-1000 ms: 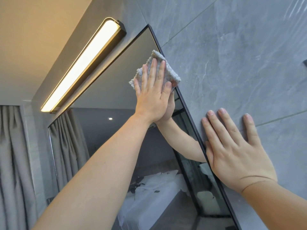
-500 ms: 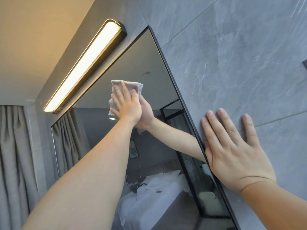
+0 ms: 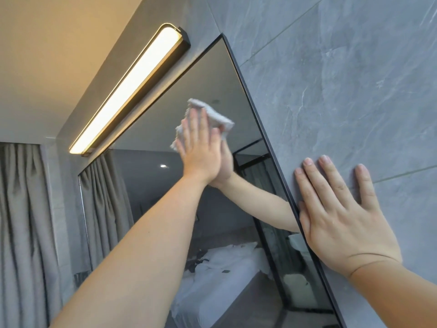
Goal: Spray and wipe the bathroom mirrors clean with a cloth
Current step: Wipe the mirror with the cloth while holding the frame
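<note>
A black-framed mirror hangs on the grey tiled wall and fills the middle of the view. High on its glass, my left hand presses a small pale grey cloth flat with straight fingers. The cloth sticks out above and beside the fingers. My right hand lies flat on the grey wall tile just right of the mirror's frame, fingers spread, thumb at the frame's edge. No spray bottle is in view.
A long lit lamp is mounted above the mirror's top edge. Grey curtains hang at the left. The glass reflects my arm, a bed with white linen and a glass partition.
My left hand and the cloth swept from the mirror's top right corner to the left, then back right and slightly down. My right hand has stayed on the tile.
</note>
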The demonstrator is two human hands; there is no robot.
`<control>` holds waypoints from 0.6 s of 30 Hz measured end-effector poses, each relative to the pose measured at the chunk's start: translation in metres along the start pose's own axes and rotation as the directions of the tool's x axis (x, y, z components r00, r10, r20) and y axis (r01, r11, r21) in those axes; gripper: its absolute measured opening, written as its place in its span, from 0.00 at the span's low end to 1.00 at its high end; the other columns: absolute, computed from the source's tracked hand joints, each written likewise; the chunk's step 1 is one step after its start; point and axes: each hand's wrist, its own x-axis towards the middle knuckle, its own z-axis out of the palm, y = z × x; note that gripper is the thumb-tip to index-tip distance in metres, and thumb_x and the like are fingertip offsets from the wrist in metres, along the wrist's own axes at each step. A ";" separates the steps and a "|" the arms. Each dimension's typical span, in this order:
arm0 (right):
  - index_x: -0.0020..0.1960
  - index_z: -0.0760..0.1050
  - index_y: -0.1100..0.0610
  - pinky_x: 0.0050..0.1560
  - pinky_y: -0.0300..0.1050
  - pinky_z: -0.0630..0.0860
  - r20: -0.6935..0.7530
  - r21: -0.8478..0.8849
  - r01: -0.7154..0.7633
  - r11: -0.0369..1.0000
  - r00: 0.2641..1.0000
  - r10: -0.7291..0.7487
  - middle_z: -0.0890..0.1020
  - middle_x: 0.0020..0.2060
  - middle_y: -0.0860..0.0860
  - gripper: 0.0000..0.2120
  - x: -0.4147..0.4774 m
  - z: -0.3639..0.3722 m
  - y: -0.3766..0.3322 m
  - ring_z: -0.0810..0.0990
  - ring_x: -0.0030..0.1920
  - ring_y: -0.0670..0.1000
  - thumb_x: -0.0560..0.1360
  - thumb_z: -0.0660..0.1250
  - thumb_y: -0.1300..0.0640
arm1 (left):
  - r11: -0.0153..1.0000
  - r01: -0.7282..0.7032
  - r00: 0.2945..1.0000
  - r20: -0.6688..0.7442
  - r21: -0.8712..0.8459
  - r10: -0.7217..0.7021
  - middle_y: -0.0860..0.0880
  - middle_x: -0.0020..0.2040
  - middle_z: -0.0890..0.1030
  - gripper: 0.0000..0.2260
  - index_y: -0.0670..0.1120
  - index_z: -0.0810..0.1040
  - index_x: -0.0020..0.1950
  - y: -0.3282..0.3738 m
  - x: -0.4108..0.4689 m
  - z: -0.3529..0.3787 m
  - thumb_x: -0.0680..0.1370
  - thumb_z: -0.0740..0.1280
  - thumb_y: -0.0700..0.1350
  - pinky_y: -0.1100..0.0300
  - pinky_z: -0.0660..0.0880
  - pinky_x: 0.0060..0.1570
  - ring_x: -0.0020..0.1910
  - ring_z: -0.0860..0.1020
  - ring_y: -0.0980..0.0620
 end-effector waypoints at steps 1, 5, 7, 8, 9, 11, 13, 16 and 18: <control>0.81 0.63 0.62 0.78 0.72 0.54 -0.005 0.001 -0.004 1.000 1.000 0.004 0.65 0.81 0.58 0.28 0.000 0.000 -0.001 0.61 0.81 0.61 0.83 0.55 0.54 | 0.995 0.096 0.995 0.004 -0.007 -0.096 0.57 0.83 0.37 0.26 0.60 0.37 0.82 -0.017 0.000 -0.001 0.86 0.40 0.61 0.41 0.36 0.79 0.81 0.35 0.54; 0.81 0.63 0.63 0.78 0.72 0.55 -0.008 -0.003 0.001 1.000 1.000 -0.001 0.65 0.80 0.58 0.28 0.000 0.001 0.000 0.61 0.81 0.61 0.83 0.54 0.53 | 0.880 0.476 0.879 0.032 -0.003 -0.475 0.54 0.84 0.38 0.26 0.57 0.37 0.83 -0.068 -0.011 -0.002 0.86 0.40 0.60 0.41 0.39 0.80 0.82 0.38 0.52; 0.81 0.63 0.63 0.78 0.72 0.55 -0.011 -0.005 0.000 1.000 1.000 0.000 0.65 0.80 0.58 0.27 0.000 0.001 0.001 0.61 0.81 0.61 0.84 0.53 0.53 | 0.800 0.599 0.801 0.028 -0.030 -0.598 0.54 0.84 0.39 0.26 0.58 0.37 0.83 -0.067 -0.014 -0.001 0.86 0.40 0.60 0.40 0.39 0.80 0.83 0.39 0.51; 0.81 0.63 0.63 0.78 0.72 0.55 -0.009 -0.004 -0.001 1.000 1.000 0.001 0.65 0.80 0.58 0.28 0.000 0.002 0.000 0.61 0.81 0.61 0.84 0.53 0.53 | 0.778 0.626 0.780 0.032 -0.048 -0.625 0.54 0.84 0.39 0.26 0.58 0.37 0.83 -0.062 -0.014 -0.001 0.86 0.40 0.60 0.40 0.39 0.80 0.83 0.39 0.50; 0.81 0.63 0.63 0.78 0.72 0.54 -0.008 -0.004 -0.001 1.000 1.000 0.001 0.65 0.80 0.58 0.28 0.000 0.002 0.000 0.61 0.81 0.61 0.83 0.54 0.54 | 0.790 0.612 0.791 0.032 -0.048 -0.611 0.54 0.84 0.38 0.26 0.58 0.37 0.83 -0.054 -0.014 0.001 0.86 0.41 0.61 0.40 0.38 0.79 0.83 0.38 0.50; 0.81 0.62 0.63 0.78 0.73 0.53 0.002 -0.013 0.007 1.000 1.000 -0.007 0.64 0.81 0.59 0.28 -0.001 0.001 0.000 0.60 0.81 0.62 0.83 0.54 0.54 | 0.885 0.465 0.886 0.015 -0.014 -0.464 0.53 0.84 0.37 0.27 0.58 0.35 0.82 -0.032 -0.021 0.007 0.85 0.40 0.61 0.40 0.36 0.79 0.82 0.36 0.50; 0.81 0.62 0.63 0.78 0.73 0.52 0.013 -0.018 0.011 1.000 1.000 -0.011 0.64 0.81 0.59 0.28 0.000 0.000 0.001 0.60 0.82 0.62 0.84 0.53 0.54 | 0.983 0.178 0.984 -0.023 0.037 -0.178 0.53 0.83 0.35 0.27 0.58 0.34 0.82 -0.001 -0.038 0.015 0.84 0.38 0.62 0.39 0.36 0.79 0.81 0.34 0.50; 0.81 0.62 0.63 0.79 0.72 0.51 0.009 -0.014 0.010 1.000 1.000 -0.010 0.64 0.80 0.59 0.27 0.000 -0.002 0.000 0.60 0.81 0.62 0.84 0.52 0.53 | 0.990 -0.120 0.993 -0.011 0.073 0.121 0.53 0.84 0.38 0.27 0.57 0.38 0.83 0.024 -0.056 0.022 0.85 0.40 0.60 0.37 0.38 0.79 0.82 0.35 0.50; 0.81 0.62 0.63 0.79 0.72 0.49 0.015 0.000 0.009 1.000 1.000 -0.009 0.65 0.80 0.59 0.27 0.000 -0.002 0.000 0.60 0.81 0.61 0.84 0.51 0.53 | 0.989 -0.137 0.990 -0.015 0.059 0.138 0.54 0.84 0.40 0.27 0.57 0.40 0.84 0.012 -0.053 0.019 0.85 0.41 0.59 0.37 0.39 0.79 0.82 0.37 0.51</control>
